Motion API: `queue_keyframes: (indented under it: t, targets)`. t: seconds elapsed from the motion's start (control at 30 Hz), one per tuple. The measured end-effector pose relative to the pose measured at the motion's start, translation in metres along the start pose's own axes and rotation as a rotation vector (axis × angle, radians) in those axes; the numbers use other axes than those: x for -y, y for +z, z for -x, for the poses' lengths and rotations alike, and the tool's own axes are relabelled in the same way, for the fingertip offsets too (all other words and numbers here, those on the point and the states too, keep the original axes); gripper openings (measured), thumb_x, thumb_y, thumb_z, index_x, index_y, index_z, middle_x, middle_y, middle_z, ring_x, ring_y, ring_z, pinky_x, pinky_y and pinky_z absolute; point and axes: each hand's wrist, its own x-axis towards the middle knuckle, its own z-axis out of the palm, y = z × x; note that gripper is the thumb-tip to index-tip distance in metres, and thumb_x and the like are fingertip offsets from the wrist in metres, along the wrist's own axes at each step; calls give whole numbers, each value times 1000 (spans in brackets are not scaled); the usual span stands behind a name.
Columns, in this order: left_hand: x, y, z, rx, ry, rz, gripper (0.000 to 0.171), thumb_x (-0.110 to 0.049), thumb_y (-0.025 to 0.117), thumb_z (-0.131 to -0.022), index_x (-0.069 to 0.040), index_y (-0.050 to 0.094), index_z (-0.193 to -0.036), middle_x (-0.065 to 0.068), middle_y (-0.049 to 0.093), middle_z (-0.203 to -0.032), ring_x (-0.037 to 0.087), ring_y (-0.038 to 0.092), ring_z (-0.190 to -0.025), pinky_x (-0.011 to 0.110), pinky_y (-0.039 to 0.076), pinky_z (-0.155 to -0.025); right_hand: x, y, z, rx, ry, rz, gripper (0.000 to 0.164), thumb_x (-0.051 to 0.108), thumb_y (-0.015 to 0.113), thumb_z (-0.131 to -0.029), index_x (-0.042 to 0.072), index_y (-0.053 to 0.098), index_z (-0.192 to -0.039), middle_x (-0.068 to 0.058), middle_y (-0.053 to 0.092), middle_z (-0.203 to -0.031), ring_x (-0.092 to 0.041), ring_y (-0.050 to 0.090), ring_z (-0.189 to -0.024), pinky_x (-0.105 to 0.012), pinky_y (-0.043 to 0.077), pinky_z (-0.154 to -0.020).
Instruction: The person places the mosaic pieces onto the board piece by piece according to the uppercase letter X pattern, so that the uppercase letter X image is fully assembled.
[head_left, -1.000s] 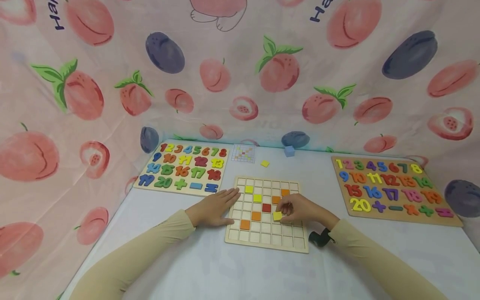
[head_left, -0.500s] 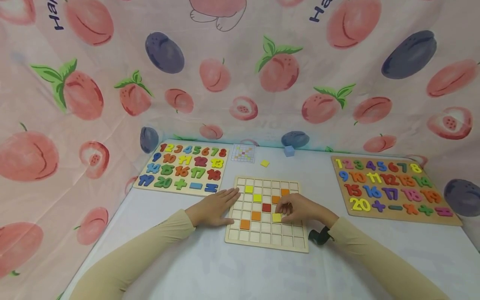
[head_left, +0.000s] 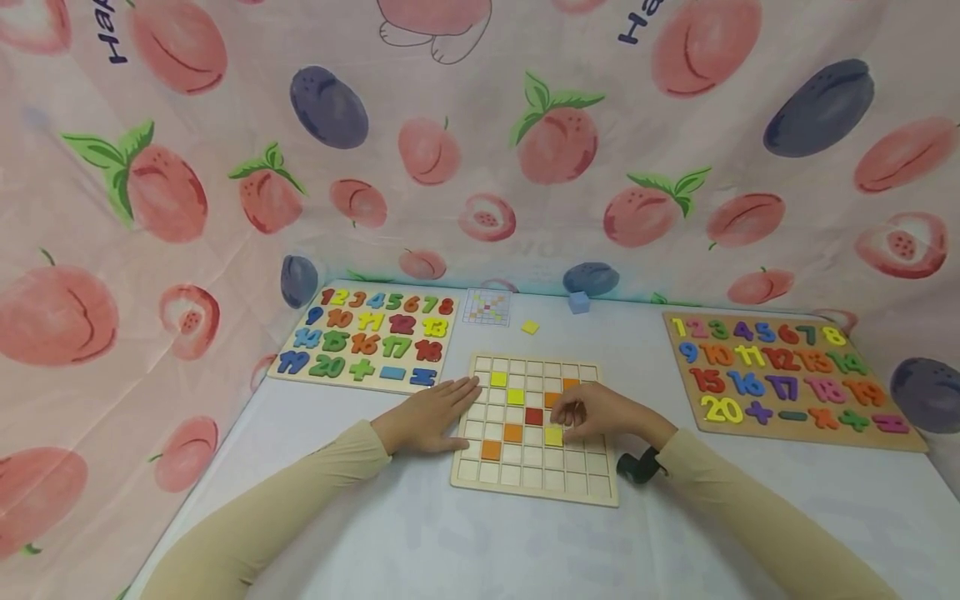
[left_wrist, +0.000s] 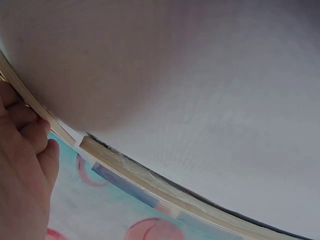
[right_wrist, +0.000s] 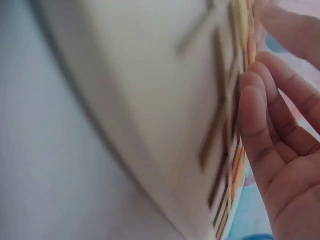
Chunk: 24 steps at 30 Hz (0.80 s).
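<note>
A square wooden grid board (head_left: 525,493) lies on the white table, with yellow, orange and red tiles in some cells. My left hand (head_left: 429,417) rests flat at the board's left edge, fingers spread over the rim. My right hand (head_left: 603,415) is over the right half of the board, fingers loosely bent. Its thumb is right at the edge of a yellow tile (head_left: 553,436), which lies in a cell below and right of the red tile (head_left: 533,416). In the right wrist view the fingers (right_wrist: 252,110) are bent close to the board's surface, holding nothing.
A number puzzle board (head_left: 408,385) stands back left, another number board (head_left: 795,427) at the right. Behind the grid board lie a small pattern card (head_left: 487,307), a loose yellow tile (head_left: 530,327) and a blue cube (head_left: 578,302). A peach-patterned cloth (head_left: 465,150) hangs behind.
The yellow tile by my right hand has gone from raised and tilted to lying flat in its cell. My right fingers have shifted slightly off it; my left hand stays put.
</note>
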Motion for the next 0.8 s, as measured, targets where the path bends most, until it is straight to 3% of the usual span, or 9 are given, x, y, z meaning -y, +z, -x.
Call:
queue_keyframes:
  t: [0.47, 0.8]
  targets:
    - [-1, 0, -1, 12, -18, -12, 86, -64, 37, -90, -11, 11, -152, 4, 10, -160, 19, 12, -148, 34, 19, -119, -7, -51, -28, -75, -96, -74, 24, 6, 73, -79, -2, 68, -101, -14, 69, -90, -10, 61, -77, -26, 55, -74]
    - [-4, -4, 3, -28, 11, -76, 84, -63, 37, -91, -7, 17, -151, 7, 17, -159, 21, 16, -147, 35, 20, -119, -17, -78, -69, -150, -37, -101, 29, 8, 71, -82, -6, 65, -107, -24, 66, -103, -18, 64, -87, -37, 55, -85]
